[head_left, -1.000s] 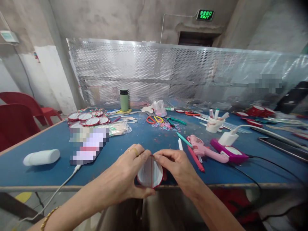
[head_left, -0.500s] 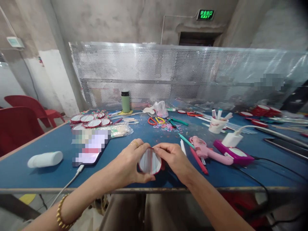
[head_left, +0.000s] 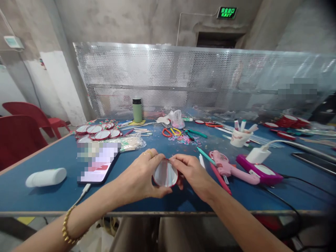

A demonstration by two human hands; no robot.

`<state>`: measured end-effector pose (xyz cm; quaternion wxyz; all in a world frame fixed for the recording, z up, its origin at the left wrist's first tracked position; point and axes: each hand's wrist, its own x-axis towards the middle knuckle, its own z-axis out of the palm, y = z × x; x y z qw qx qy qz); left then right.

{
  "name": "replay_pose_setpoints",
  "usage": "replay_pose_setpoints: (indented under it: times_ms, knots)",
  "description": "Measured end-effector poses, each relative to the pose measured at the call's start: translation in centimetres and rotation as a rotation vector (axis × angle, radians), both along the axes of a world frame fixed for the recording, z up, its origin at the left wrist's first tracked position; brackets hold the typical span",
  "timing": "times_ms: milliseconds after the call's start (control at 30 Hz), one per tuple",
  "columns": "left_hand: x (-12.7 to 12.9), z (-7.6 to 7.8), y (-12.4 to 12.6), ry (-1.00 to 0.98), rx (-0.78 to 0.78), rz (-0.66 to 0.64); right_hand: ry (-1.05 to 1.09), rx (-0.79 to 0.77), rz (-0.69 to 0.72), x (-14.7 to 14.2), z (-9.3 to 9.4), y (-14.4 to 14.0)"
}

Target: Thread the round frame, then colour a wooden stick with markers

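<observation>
Pinching a small red-rimmed round lid [head_left: 165, 173] between both hands just above the near tabletop [head_left: 39, 196] edge; left hand [head_left: 143, 175] cups its left rim, right hand [head_left: 191, 171] nips the top (red band running vertically); pink glue gun [head_left: 228, 167] lies rightward.

I hold a small round red-rimmed lid [head_left: 165, 173] on edge above my table's near side, rubber bands crossing its white face.
</observation>
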<state>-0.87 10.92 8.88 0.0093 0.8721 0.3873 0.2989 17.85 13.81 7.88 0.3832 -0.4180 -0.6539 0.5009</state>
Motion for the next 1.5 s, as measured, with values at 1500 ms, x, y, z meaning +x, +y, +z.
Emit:
replay_pose_setpoints:
  times_ms: [1500]
  knots:
    - [-1.2,-0.2,5.5,-0.442,-0.330,0.165,-0.454,0.769,-0.205,-2.6,0.1,3.9]
